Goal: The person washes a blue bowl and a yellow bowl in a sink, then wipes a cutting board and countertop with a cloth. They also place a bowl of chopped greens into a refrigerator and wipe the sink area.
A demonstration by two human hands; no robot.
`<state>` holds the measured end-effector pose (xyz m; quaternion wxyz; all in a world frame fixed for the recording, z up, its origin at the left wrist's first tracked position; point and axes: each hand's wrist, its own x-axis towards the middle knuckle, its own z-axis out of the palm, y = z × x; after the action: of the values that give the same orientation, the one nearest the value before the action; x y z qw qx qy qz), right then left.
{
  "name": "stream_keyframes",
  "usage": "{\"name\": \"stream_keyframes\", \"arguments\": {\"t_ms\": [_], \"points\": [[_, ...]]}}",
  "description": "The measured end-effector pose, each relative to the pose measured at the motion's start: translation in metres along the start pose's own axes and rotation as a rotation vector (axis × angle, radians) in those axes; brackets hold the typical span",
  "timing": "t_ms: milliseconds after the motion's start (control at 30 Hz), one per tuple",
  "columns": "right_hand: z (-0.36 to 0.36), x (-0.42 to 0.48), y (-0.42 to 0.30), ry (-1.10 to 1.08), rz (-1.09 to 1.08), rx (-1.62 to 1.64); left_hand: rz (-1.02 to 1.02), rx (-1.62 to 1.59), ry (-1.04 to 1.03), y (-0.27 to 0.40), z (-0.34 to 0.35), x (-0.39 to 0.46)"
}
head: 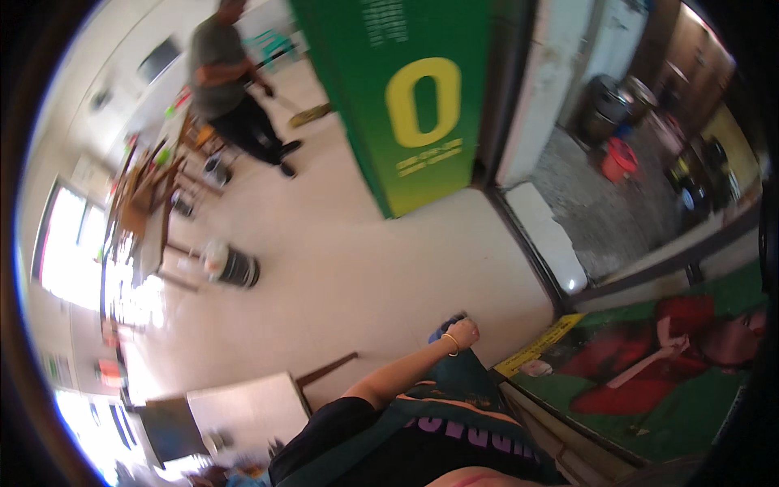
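Observation:
My left hand (464, 333) is in front of my body, with a gold-coloured bangle on the wrist. Its fingers look curled, but blur hides whether anything is inside them. Just below the hand hangs my dark green apron (453, 374), and a blue shape, perhaps footwear, shows behind it against the pale floor (341, 268). My right hand is out of view. Nearest on the right is a green printed panel (633, 420) with a red figure and a yellow strip; a small pale object (536, 367) lies on it.
A tall green cabinet (347, 91) bearing writing stands ahead. Past a doorway sill (541, 231), a red bucket (619, 159) is on a grey floor. Another person (222, 79) holds a long-handled broom or mop (310, 114). Left are a bin (234, 266) and tables with upturned stools (140, 201).

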<state>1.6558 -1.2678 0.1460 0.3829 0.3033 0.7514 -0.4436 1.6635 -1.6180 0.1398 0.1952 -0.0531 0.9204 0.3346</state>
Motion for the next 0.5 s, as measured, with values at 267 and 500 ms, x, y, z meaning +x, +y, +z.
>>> {"name": "stream_keyframes", "arguments": {"t_ms": [267, 500], "points": [[0.013, 0.009, -0.07, -0.049, 0.405, 0.276, -0.159, 0.272, -0.406, -0.06, -0.127, 0.112], [0.004, 0.072, -0.237, 0.028, 0.604, 0.49, -0.319, 0.489, -0.526, 0.023, -0.224, 0.249]]}}
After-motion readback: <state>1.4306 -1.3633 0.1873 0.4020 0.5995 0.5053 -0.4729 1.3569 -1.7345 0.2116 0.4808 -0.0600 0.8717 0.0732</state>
